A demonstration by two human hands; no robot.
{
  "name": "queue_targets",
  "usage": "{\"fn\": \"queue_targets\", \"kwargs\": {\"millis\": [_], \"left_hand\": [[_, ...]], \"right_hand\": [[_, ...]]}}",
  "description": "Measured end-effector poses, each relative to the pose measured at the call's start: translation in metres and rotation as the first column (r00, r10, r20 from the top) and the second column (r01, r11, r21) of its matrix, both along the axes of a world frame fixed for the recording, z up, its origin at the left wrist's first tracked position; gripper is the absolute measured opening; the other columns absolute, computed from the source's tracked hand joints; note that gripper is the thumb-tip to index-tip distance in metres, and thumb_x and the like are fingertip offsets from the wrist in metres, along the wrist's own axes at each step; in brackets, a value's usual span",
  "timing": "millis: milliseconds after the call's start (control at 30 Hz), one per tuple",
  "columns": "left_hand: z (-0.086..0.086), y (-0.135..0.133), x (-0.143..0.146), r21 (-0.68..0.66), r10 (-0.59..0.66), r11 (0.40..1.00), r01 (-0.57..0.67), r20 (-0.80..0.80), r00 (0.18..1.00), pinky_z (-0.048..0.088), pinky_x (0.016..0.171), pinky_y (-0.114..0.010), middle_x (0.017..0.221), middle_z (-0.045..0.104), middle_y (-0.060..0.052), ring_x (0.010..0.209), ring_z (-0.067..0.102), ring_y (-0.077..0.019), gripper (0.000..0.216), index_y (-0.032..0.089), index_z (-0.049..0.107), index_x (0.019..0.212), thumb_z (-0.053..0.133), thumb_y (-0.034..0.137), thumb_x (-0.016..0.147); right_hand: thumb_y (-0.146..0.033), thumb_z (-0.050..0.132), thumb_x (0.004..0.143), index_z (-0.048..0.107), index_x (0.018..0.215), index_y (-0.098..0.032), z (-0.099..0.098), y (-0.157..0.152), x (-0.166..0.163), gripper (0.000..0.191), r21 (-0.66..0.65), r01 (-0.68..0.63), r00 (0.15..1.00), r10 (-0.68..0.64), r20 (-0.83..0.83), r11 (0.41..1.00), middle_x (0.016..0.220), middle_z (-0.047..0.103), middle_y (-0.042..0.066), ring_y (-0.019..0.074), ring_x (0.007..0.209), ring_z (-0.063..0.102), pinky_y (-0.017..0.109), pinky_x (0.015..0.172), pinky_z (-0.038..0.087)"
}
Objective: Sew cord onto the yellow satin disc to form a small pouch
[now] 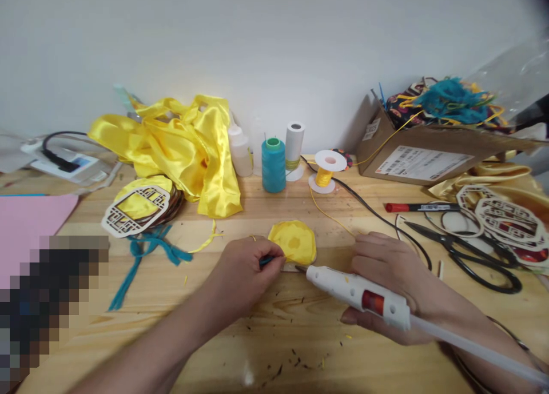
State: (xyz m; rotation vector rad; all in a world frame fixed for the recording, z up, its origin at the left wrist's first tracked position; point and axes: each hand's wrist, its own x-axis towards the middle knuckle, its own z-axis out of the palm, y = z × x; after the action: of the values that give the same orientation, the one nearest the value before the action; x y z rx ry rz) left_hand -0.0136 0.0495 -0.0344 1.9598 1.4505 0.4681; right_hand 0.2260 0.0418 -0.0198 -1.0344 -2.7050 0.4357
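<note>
A wooden surface (274, 337) seen from above, crowded with craft supplies. The left hand (244, 274) is closed in a pinch on a thin blue-handled tool (268, 261), its tip touching the near edge of a small round yellow satin pad (294, 242) lying flat at the centre of the surface. The right hand (390, 274) is wrapped around a white glue gun (355, 291), whose nozzle points left and meets the pad's near edge just beside the tool.

Behind the pad stand a teal thread cone (273, 164), a white roll (294, 145), a small white bottle (240, 151) and a spool of yellow cord (326, 171), whose loose strand trails toward the right hand. A heap of yellow satin fabric (184, 148) lies at the back left, with a white lattice cutout (135, 211) and a teal ribbon (146, 257) in front of it. To the right are a cardboard box (429, 154) full of scraps, a red marker (416, 207), black scissors (472, 251) and more lattice cutouts (506, 219). A black cable runs close behind the right hand. Pink paper (30, 222) sits at the far left.
</note>
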Motion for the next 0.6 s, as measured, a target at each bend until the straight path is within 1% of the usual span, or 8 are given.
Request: {"fn": "queue_targets", "kwargs": {"millis": [233, 433, 500, 600], "left_hand": [[0.0012, -0.0008, -0.0002, 0.008, 0.003, 1.0, -0.003, -0.009, 1.0, 0.042, 0.06, -0.023, 0.068, 0.069, 0.002, 0.064, 0.061, -0.0138, 0.017, 0.02, 0.068, 0.071, 0.051, 0.017, 0.076], [0.0007, -0.0014, -0.0004, -0.005, -0.004, 1.0, 0.004, -0.007, 1.0, 0.042, 0.06, -0.023, 0.068, 0.069, 0.002, 0.064, 0.061, -0.0136, 0.018, 0.02, 0.068, 0.073, 0.051, 0.019, 0.077], [0.0008, -0.0012, 0.0, -0.005, -0.001, 1.0, 0.001, -0.01, 1.0, 0.042, 0.061, -0.023, 0.069, 0.07, 0.002, 0.065, 0.061, -0.0135, 0.017, 0.019, 0.068, 0.073, 0.051, 0.018, 0.076], [0.0011, -0.0008, 0.0003, -0.011, 0.008, 1.0, -0.008, -0.019, 1.0, 0.042, 0.061, -0.023, 0.069, 0.07, 0.001, 0.064, 0.061, -0.0139, 0.017, 0.02, 0.068, 0.073, 0.051, 0.018, 0.076]], "right_hand": [[-0.053, 0.056, 0.073, 0.046, 0.06, -0.018, 0.0023, 0.002, 0.005, 0.038, -0.005, -0.019, 0.999, 0.019, -0.047, 1.0, 0.062, 0.045, 0.0, 0.014, 0.06, 0.036, 0.031, 0.059, 0.027], [-0.052, 0.057, 0.072, 0.049, 0.061, -0.018, 0.0019, 0.0029, 0.0048, 0.037, -0.017, -0.039, 0.996, 0.038, -0.076, 0.999, 0.062, 0.047, 0.001, 0.0152, 0.06, 0.038, 0.032, 0.059, 0.03], [-0.053, 0.057, 0.072, 0.053, 0.064, -0.018, 0.0011, 0.0035, 0.0054, 0.036, -0.017, -0.047, 0.99, 0.044, -0.134, 0.999, 0.062, 0.048, 0.002, 0.0164, 0.061, 0.041, 0.033, 0.06, 0.032], [-0.052, 0.054, 0.076, 0.057, 0.077, -0.018, 0.0017, 0.0051, 0.0086, 0.035, 0.01, -0.041, 0.951, 0.042, -0.307, 0.999, 0.066, 0.052, 0.004, 0.0188, 0.064, 0.047, 0.036, 0.063, 0.035]]}}
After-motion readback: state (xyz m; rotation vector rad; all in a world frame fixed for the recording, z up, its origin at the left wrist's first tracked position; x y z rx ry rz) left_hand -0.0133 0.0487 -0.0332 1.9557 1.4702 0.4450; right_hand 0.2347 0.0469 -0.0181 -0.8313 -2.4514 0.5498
